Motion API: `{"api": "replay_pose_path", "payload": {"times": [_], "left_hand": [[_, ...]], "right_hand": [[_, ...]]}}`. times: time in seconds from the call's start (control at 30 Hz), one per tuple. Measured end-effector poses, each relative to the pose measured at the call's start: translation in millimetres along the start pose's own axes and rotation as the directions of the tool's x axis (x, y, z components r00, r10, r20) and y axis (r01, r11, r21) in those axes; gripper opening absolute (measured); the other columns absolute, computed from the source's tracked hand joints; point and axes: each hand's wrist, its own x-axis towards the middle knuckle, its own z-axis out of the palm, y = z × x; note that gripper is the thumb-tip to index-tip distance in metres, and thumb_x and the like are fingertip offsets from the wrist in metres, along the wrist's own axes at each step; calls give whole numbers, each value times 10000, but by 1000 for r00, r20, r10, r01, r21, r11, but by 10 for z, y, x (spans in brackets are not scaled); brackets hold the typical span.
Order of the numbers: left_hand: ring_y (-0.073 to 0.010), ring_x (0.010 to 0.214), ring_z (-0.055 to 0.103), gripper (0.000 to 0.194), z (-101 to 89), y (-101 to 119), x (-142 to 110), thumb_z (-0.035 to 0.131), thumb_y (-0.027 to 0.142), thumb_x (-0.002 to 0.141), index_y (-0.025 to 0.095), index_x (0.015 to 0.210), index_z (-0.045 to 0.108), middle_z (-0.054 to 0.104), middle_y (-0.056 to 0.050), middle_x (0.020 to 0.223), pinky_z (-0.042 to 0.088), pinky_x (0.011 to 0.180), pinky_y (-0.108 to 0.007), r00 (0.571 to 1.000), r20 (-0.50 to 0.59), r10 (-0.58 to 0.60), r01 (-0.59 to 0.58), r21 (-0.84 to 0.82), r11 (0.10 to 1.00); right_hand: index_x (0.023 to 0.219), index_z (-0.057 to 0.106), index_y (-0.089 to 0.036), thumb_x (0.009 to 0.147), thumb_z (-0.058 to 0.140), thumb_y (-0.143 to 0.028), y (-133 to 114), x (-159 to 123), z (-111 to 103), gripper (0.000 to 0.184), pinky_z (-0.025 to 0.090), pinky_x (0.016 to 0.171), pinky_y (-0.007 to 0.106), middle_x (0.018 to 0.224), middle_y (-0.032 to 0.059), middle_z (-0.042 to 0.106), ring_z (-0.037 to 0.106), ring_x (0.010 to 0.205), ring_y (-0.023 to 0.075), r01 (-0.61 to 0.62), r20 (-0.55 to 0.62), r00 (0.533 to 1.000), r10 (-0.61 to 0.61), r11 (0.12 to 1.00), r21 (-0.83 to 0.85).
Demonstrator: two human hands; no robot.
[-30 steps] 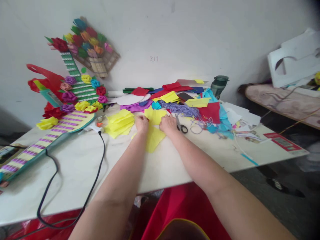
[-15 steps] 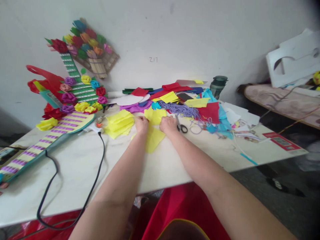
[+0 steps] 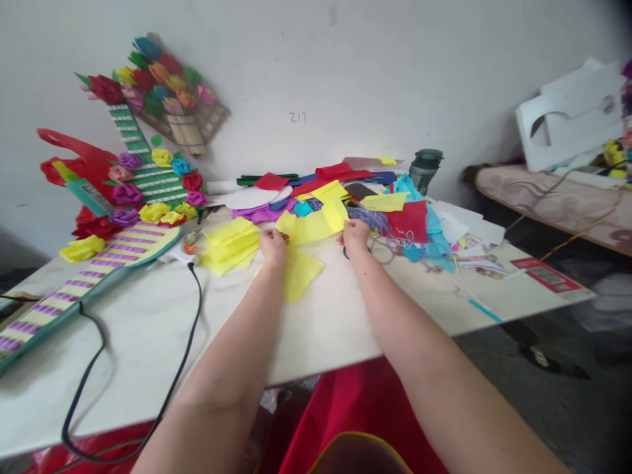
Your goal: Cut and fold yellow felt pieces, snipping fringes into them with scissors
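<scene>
A strip of yellow crepe paper (image 3: pixel 312 226) stretches between my two hands, above the table. My left hand (image 3: pixel 273 245) is closed on its left end, fingers pinched. My right hand (image 3: pixel 356 234) pinches the right end. Below the strip, a loose yellow paper piece (image 3: pixel 302 270) lies flat on the table. Beside my left hand sits a stack of yellow paper sheets (image 3: pixel 230 243). The scissors (image 3: pixel 347 253) are mostly hidden behind my right hand, with only part of a dark handle showing.
A heap of coloured paper and purple yarn (image 3: pixel 370 217) spreads along the wall, near a dark green bottle (image 3: pixel 425 170). At left stands a flower-decorated guitar shape (image 3: pixel 128 247). A black cable (image 3: pixel 190 342) crosses the table (image 3: pixel 237 349) to its front edge.
My hands have moved apart, the right one going further right and slightly up. The yellow strip is now drawn out longer between them. My right hand now covers most of the scissors.
</scene>
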Motion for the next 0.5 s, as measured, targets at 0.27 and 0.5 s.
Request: {"api": "replay_pose_path", "payload": {"times": [0.27,0.5], "left_hand": [[-97,545,603,66,-21,179,-68,422,182,872,205,823,383,517,43,602,506,600,-230,995,-47,-90,81,-156,984],[-116,653,638,25,-78,161,-38,406,198,875,188,883,427,585,-25,756,510,641,-244,992,-123,19,-13,50,999]], "right_hand": [[1302,452,-92,828,350,-98,-33,2,-40,484,497,496,233,939,115,661,625,511,118,-27,-40,999,34,986,167],[1040,696,-217,789,432,-143,-112,-71,-249,371,468,797,348,1006,99,686,619,957,259,162,-42,975,-219,826,-540]]}}
